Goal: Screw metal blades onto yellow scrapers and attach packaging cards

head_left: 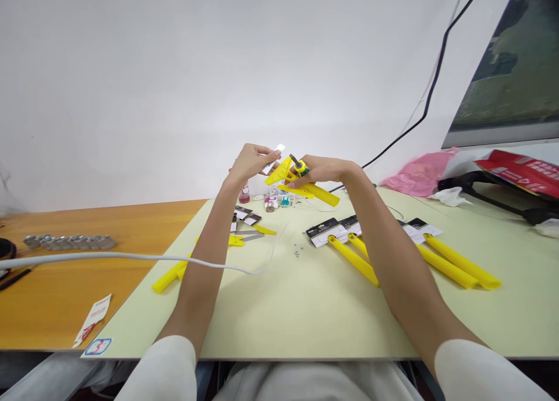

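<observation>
My left hand (255, 161) is raised above the far part of the table, its fingers closed on a flat, pale shiny strip (279, 148). Close beside it, my right hand (321, 169) grips a yellow plastic tool (325, 195) with a long tubular handle and a wider head. A stubby screwdriver (300, 167) with a yellow and dark green grip is also in the right hand, its shaft pointing up and left. Several small metal nuts or screws (297, 252) lie on the table below. Parts of the yellow tool are hidden behind the fingers.
Carded yellow-handled tools (463, 260) lie at right. More yellow parts (171, 275) and flat grey blades (252, 236) are at left. A white cable (131, 255) crosses in front. Behind are small plastic items (285, 201), a pink bag (419, 173) and a black cable (437, 69).
</observation>
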A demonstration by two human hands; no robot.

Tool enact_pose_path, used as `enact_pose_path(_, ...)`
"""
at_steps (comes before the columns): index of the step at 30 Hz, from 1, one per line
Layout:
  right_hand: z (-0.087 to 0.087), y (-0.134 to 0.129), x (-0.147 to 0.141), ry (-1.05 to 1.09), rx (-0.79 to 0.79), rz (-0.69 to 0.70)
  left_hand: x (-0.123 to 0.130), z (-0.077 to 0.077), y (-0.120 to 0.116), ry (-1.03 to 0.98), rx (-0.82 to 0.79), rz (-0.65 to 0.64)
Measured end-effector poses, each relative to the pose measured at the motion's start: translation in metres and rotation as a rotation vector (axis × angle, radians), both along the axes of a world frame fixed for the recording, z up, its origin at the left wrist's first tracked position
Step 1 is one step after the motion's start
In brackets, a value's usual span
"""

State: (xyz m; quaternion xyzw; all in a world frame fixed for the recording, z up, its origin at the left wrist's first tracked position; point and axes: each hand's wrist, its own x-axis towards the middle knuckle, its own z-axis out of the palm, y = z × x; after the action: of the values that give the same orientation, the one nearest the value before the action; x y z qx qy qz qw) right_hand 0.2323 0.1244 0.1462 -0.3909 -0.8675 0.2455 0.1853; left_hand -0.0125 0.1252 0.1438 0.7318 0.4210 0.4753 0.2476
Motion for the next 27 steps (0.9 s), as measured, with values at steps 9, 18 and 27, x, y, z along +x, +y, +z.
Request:
enact_pose_path(9, 0.001, -0.005, 0.003, 0.071, -0.135, 0.075, 0.01, -0.005, -0.004, 0.142, 0.022, -0.053)
enact_pose_path(18, 0.001, -0.002, 0.005, 0.092, -0.107, -0.002, 0.01, -0.006, 0.006, -0.014, 0.039, 0.015)
enact_pose_path(27, 0.002, -0.004, 0.005, 0.091, -0.12, 0.05, 0.017, -0.009, -0.001, 0.141, 0.081, 0.025)
